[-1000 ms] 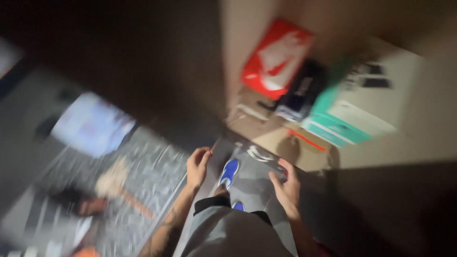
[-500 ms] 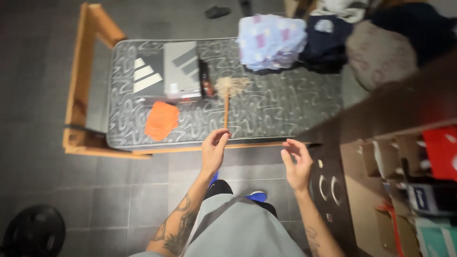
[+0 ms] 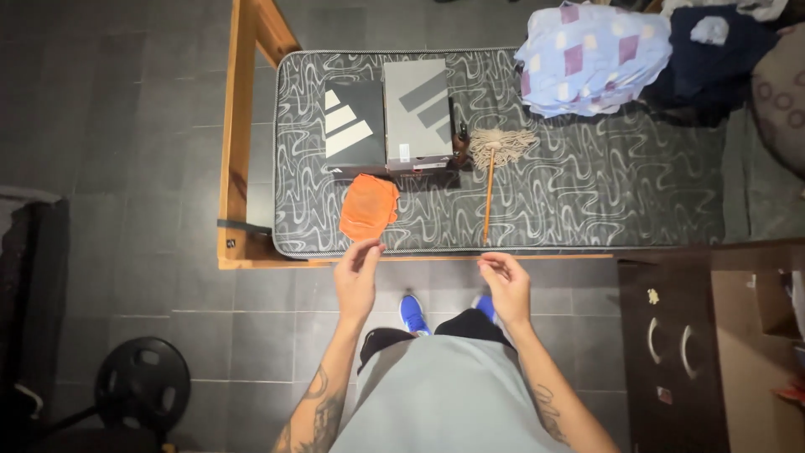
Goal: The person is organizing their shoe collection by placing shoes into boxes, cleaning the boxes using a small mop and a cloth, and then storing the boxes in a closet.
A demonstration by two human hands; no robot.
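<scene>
My left hand (image 3: 357,275) hovers just below the mattress edge, fingers loosely curled, holding nothing, nearest an orange cloth (image 3: 369,206) lying on the patterned grey mattress (image 3: 587,193). My right hand (image 3: 504,283) is also empty, fingers loose, right below the end of a small mop (image 3: 491,168) with a wooden handle and a cream string head. Two grey shoe boxes (image 3: 390,113) lie side by side behind the cloth.
A wooden bed frame (image 3: 237,143) borders the mattress at left. A pile of folded checked fabric (image 3: 591,54) and dark clothes (image 3: 713,59) sits at the mattress's right. A dark cabinet (image 3: 671,335) stands at right; a black weight plate (image 3: 142,386) lies on the tiled floor.
The view swung from shelves with boxes to the bed, then steadied. Both hands stay raised in front; the mop handle's end is now nearer my right hand than my left.
</scene>
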